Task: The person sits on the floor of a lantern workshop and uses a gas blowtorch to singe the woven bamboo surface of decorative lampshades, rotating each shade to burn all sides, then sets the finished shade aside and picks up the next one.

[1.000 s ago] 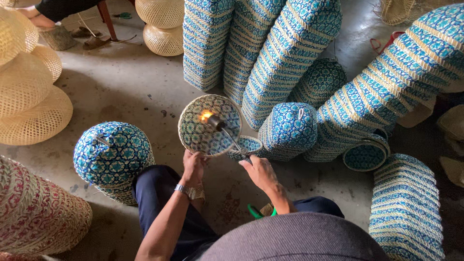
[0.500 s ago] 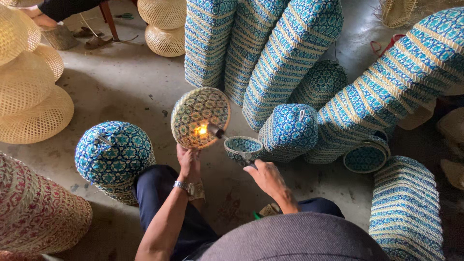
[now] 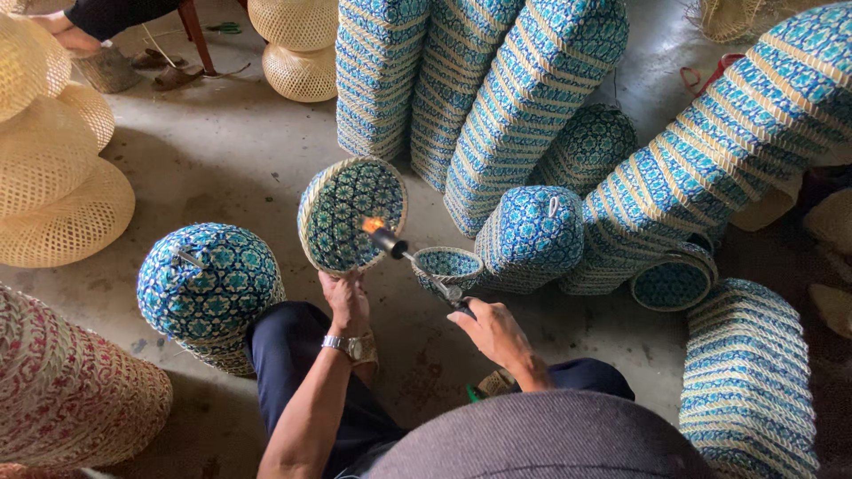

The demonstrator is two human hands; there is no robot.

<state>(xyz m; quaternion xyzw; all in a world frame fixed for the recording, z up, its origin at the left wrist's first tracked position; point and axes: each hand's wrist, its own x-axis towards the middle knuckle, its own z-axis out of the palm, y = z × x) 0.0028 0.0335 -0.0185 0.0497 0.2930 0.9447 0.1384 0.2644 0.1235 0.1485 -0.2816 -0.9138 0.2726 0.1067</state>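
Blue-patterned round woven basket lid [image 3: 352, 215], pinched upright at its lower rim by the left hand [image 3: 344, 300], meets the lit metal torch [image 3: 417, 259] gripped in the right hand [image 3: 493, 330]; lingering flame could scorch the weave.

Bare grey concrete floor [image 3: 222, 151], stained and scuffed, soft even light. Stacks of blue woven baskets [image 3: 461, 80] fill upper centre and right. Pale natural woven shades [image 3: 53, 168] at left edge. Red-patterned basket [image 3: 62, 399] lower left.
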